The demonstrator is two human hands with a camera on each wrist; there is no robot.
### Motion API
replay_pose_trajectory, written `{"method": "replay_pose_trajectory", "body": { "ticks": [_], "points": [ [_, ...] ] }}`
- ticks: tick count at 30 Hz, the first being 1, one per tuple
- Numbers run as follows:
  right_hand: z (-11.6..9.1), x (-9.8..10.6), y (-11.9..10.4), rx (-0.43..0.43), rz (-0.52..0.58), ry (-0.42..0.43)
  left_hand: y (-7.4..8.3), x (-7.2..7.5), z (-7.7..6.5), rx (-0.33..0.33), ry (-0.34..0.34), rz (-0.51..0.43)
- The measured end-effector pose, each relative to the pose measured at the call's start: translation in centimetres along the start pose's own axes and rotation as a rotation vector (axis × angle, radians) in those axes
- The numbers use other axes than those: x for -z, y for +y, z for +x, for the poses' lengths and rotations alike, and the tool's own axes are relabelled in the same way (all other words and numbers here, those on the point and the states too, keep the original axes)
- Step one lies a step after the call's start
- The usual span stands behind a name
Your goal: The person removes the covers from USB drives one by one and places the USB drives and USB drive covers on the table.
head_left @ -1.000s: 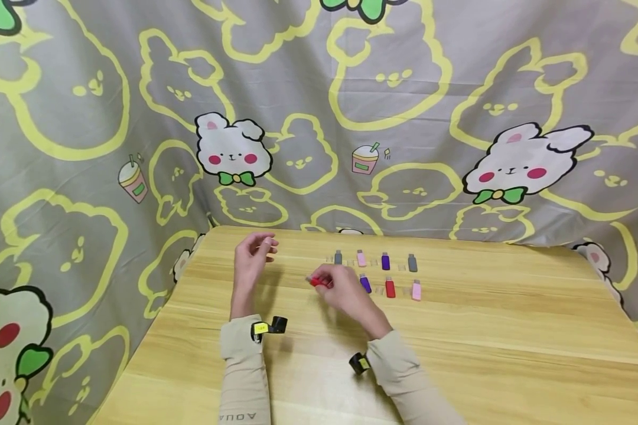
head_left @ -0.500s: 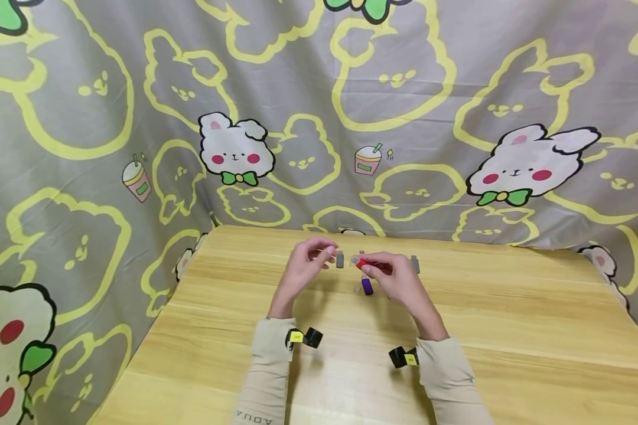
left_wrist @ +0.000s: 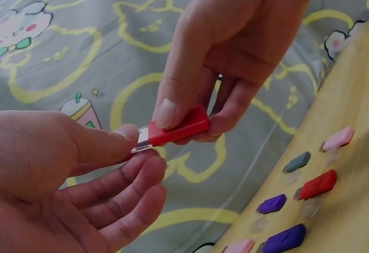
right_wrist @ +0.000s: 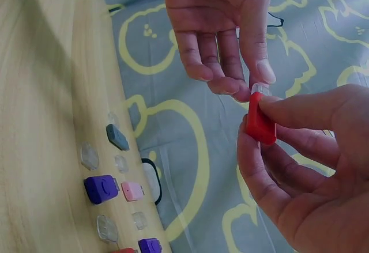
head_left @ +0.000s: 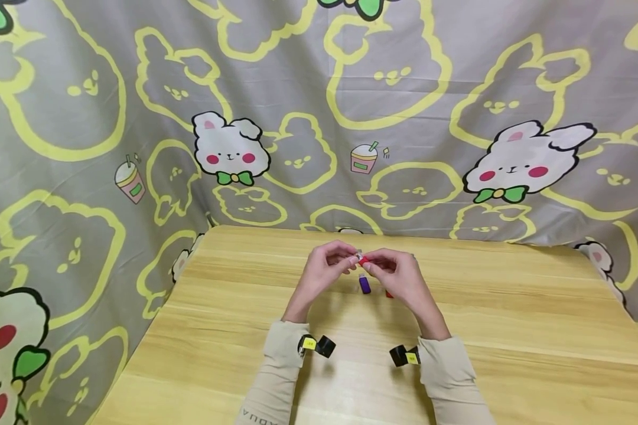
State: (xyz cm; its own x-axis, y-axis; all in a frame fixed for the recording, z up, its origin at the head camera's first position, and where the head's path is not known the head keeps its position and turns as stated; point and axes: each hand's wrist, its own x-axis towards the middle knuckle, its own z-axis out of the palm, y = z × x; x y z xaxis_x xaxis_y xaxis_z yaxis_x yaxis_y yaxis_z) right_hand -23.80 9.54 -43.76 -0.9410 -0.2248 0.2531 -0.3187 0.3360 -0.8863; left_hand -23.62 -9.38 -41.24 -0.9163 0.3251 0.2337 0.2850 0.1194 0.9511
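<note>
Above the table, both hands meet at one red USB flash drive [left_wrist: 183, 127]. My right hand [head_left: 401, 274] pinches its red body between thumb and fingers. From the other end, my left hand [head_left: 323, 268] pinches a clear cap [left_wrist: 142, 144] between thumb and index finger, at the drive's metal plug. The cap [right_wrist: 262, 88] appears over the plug in the right wrist view; how far it is pushed on I cannot tell. The left hand's other fingers are loosely bent. Below the hands lies a purple USB flash drive [head_left: 364, 284], its plug bare.
More USB flash drives lie in rows on the wooden table [head_left: 218, 366]: a pink one [left_wrist: 338, 139], a grey one [left_wrist: 297, 162] and a second red one [left_wrist: 318, 184]. Clear caps [right_wrist: 89, 156] lie beside them. A patterned curtain [head_left: 298, 206] hangs behind the table.
The right hand has carried the red USB flash drive to the right, above the rows. My left hand has moved right to meet it and now pinches the clear cap at its plug.
</note>
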Motion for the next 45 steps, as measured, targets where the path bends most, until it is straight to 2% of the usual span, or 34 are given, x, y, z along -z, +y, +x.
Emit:
{"method": "replay_pose_trajectory", "body": {
  "ticks": [11, 25, 40, 43, 45],
  "points": [
    [-0.1, 0.1, -0.1, -0.006, 0.004, -0.011, -0.1, -0.4, 0.1, 0.018, 0.018, -0.05],
    [-0.2, 0.3, -0.7, -0.017, -0.038, -0.024, 0.0, -0.3, 0.1, 0.012, 0.026, -0.042],
    [-0.5, 0.7, -1.2, -0.048, -0.029, -0.063, 0.2, -0.2, -0.1, 0.05, 0.066, -0.028],
    [-0.5, 0.7, -1.3, -0.053, -0.029, -0.07, 0.3, 0.0, -0.1, 0.052, 0.059, -0.026],
    [-0.6, 0.9, -1.1, -0.055, -0.042, -0.075, 0.4, 0.5, -0.2, 0.062, 0.079, -0.049]
  ]
}}
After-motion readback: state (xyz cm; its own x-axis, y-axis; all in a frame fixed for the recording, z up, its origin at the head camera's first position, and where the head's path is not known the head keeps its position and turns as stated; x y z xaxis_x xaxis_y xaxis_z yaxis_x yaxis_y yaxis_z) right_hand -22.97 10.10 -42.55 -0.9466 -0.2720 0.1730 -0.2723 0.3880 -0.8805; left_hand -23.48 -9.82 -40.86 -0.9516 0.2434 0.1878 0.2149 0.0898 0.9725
